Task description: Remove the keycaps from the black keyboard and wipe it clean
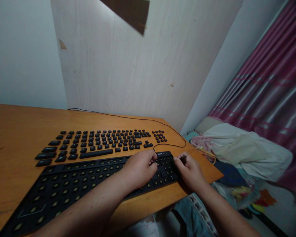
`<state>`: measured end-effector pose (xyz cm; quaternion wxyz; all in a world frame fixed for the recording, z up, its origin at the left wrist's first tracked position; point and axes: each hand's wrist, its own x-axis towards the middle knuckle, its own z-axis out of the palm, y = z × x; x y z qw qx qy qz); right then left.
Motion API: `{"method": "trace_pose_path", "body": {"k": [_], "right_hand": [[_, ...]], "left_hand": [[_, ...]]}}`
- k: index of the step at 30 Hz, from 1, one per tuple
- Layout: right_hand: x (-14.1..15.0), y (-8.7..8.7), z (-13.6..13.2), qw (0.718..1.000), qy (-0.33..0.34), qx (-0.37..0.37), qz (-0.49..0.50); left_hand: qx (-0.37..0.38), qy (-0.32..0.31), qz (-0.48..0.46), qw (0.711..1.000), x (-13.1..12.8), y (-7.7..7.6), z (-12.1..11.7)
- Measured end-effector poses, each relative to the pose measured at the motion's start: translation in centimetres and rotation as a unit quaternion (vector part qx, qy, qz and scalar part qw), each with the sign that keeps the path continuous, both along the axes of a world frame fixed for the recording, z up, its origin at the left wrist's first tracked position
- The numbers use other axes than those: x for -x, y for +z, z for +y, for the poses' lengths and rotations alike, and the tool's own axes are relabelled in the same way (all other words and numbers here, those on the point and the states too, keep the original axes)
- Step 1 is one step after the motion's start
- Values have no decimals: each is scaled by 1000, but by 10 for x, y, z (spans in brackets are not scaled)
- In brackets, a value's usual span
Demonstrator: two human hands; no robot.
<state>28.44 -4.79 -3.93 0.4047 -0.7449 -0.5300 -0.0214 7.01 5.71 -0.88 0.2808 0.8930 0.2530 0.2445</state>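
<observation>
A black keyboard (88,172) lies along the front of the wooden table, its key places bare of caps, showing pale round spots. My left hand (143,165) rests over its right part, fingers curled in; whatever they grip is hidden. By the keyboard's right end, my right hand (189,169) is closed, with a small black piece (183,159) between thumb and fingers, too unclear to name. Behind the keyboard, loose black keycaps (91,144) lie in rows like a keyboard layout, the long space bar cap (96,153) in front.
A thin black cable (123,116) runs from the keyboard's back edge and loops along the table (19,138) to the wall. Beyond the table's right edge lie cloths (251,148), plastic bags and a yellowish strap-like thing. A purple curtain (266,82) hangs at right.
</observation>
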Motion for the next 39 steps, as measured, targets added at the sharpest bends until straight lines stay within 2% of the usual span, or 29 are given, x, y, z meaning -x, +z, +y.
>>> {"method": "trace_pose_path", "body": {"k": [14, 21, 26, 33, 39], "right_hand": [[-6, 1, -1, 997, -1, -18, -69], [-2, -3, -3, 996, -27, -64, -50], [-1, -5, -5, 996, -40, -66, -55], [-5, -8, -2, 994, -52, -94, -1], [-1, -6, -6, 992, -63, -82, -66]], "left_hand": [[-28, 8, 18, 999, 1, 1, -3], [-34, 10, 28, 999, 1, 2, -4], [-34, 3, 40, 999, 2, 4, -6], [-33, -8, 53, 998, 3, 8, -7], [-24, -10, 45, 999, 3, 7, -6]]}}
